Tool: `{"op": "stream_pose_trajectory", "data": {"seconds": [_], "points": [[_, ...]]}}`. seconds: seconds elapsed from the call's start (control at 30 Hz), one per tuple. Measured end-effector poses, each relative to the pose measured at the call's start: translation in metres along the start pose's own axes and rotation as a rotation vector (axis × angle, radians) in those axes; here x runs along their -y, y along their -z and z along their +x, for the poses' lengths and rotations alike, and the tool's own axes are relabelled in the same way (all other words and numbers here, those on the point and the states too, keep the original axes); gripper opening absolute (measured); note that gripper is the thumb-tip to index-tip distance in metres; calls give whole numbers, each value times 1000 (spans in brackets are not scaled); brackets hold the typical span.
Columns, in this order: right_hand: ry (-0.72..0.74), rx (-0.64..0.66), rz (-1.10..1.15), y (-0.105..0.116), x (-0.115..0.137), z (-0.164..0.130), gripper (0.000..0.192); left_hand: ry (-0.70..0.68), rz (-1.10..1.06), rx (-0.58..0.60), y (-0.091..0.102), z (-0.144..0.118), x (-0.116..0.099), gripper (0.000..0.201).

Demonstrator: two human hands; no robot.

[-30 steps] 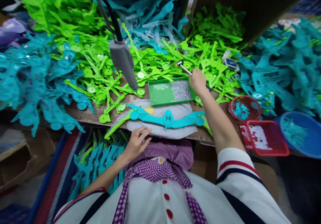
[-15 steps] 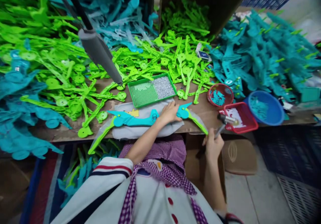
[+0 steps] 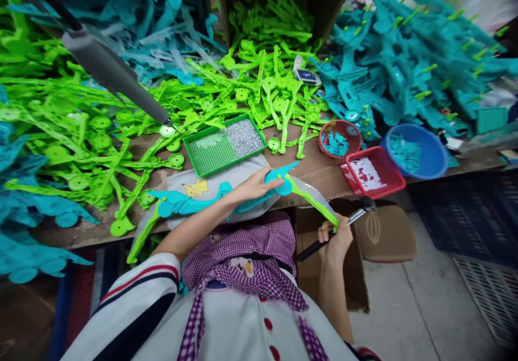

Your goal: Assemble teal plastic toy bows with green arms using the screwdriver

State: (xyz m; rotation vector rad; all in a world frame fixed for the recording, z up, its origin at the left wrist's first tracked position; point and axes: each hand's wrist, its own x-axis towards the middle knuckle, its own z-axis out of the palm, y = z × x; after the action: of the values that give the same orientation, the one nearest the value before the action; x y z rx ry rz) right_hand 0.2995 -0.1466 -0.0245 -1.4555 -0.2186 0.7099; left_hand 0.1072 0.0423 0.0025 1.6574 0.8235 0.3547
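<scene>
A long teal plastic piece (image 3: 186,202) with green ends lies across a grey cloth (image 3: 226,175) at the front edge of the bench. My left hand (image 3: 253,186) rests on it and grips it near its right end. My right hand (image 3: 335,238) is below the bench edge, closed on a small hammer (image 3: 348,222) with a black handle and metal head; it also touches the green tip (image 3: 313,202) of the piece. A green tray (image 3: 224,143) of small silver screws sits just behind the cloth.
Heaps of green parts (image 3: 101,134) and teal parts (image 3: 400,64) cover the bench. A grey hanging power tool (image 3: 109,75) points down at left. A round red basket (image 3: 339,138), a square red basket (image 3: 372,172) and a blue bowl (image 3: 415,150) stand at right. A cardboard box (image 3: 384,237) sits below.
The view swung right. My left hand moved from the bench edge onto the teal piece and slid it right. My right hand brought the hammer from behind the tray down below the bench edge.
</scene>
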Motion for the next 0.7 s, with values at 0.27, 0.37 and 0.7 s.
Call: {"op": "stream_pose_trajectory", "data": {"seconds": [0.27, 0.37, 0.7], "points": [[173, -29, -34, 1, 22, 29, 48, 6, 14, -4, 1, 2, -5, 33], [230, -43, -85, -2, 32, 44, 49, -3, 35, -12, -3, 2, -4, 36], [128, 133, -311, -32, 17, 84, 56, -28, 263, -73, 23, 10, 13, 50]]}}
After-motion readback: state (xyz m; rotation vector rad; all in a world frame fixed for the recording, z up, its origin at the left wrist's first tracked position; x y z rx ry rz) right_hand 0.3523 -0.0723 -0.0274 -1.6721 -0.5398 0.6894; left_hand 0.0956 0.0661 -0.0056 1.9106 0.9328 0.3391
